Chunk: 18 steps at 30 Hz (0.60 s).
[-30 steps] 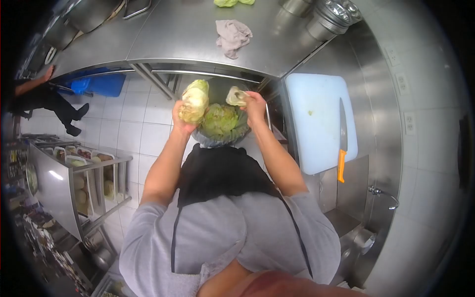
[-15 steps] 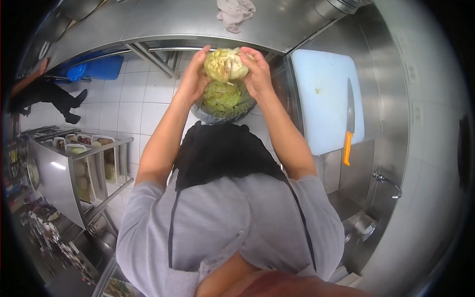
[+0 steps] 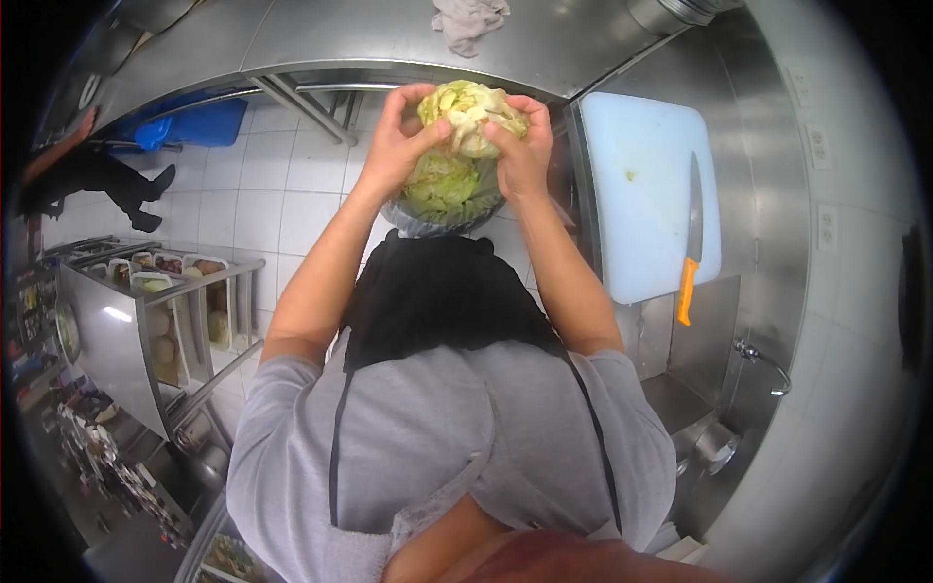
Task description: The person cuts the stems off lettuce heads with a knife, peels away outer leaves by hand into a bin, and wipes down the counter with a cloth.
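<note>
Between my two hands is a pale green and yellowish head of lettuce (image 3: 468,115), some of its outer leaves creased and browned. My left hand (image 3: 400,138) grips its left side, thumb pressed on the front. On the right side, my right hand (image 3: 525,151) is closed round it, thumb also on the front. Just below the held head, greener lettuce leaves (image 3: 442,185) lie in a container lined with a clear plastic bag (image 3: 418,225). My hands and the held head partly cover these leaves.
A light blue cutting board (image 3: 646,194) with an orange-handled knife (image 3: 689,277) is to my right. A crumpled cloth (image 3: 469,21) lies on the steel counter (image 3: 340,34) ahead. At left stand a steel cart (image 3: 117,330) with food tubs, a blue bin (image 3: 209,121) and another person's legs (image 3: 112,189).
The lettuce head has turned in my hands and moved slightly up and right. Both thumbs have shifted inward onto its front.
</note>
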{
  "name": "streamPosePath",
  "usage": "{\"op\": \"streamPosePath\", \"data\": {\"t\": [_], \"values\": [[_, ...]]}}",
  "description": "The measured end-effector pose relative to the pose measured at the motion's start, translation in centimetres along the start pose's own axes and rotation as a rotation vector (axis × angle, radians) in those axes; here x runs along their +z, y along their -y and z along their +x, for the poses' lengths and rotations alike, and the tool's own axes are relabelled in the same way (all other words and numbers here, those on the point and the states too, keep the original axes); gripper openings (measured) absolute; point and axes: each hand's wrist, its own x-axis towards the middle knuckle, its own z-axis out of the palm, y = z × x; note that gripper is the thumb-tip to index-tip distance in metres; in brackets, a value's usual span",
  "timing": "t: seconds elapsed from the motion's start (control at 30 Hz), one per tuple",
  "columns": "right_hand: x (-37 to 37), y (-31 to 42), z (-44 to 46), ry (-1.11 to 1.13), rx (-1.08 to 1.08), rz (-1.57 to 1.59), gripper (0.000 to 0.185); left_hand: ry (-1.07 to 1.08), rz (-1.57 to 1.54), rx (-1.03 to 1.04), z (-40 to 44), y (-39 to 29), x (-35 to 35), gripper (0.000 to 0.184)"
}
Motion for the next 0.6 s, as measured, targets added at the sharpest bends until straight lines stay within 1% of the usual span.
{"op": "streamPosePath", "data": {"t": [0.07,0.17,0.27,0.37,0.47,0.57,0.6], "values": [[0.3,0.3,-0.4,0.083,-0.088,-0.091,0.05,-0.106,0.171,-0.085,-0.3,-2.2,1.4,0.052],[-0.8,-0.2,0.1,0.172,-0.219,-0.306,0.055,-0.033,0.176,-0.139,1.0,-0.3,-0.2,0.044],[-0.2,0.7,-0.3,0.163,-0.094,-0.304,0.065,-0.059,0.185,-0.156,2.0,0.7,-1.1,0.043],[-0.1,1.6,-0.4,0.251,0.124,-0.276,0.069,-0.076,0.259,-0.153,2.7,0.6,-1.6,0.035],[-0.6,0.2,-0.6,0.189,0.107,-0.258,0.065,-0.195,0.07,-0.124,2.7,0.4,-0.8,0.049],[0.5,-1.3,-1.2,-0.044,0.014,-0.095,0.061,-0.266,-0.141,-0.123,1.7,1.5,0.4,0.06],[0.3,-1.3,-1.1,0.015,0.002,-0.224,0.062,-0.122,-0.181,-0.229,1.3,2.7,-0.2,0.077]]}}
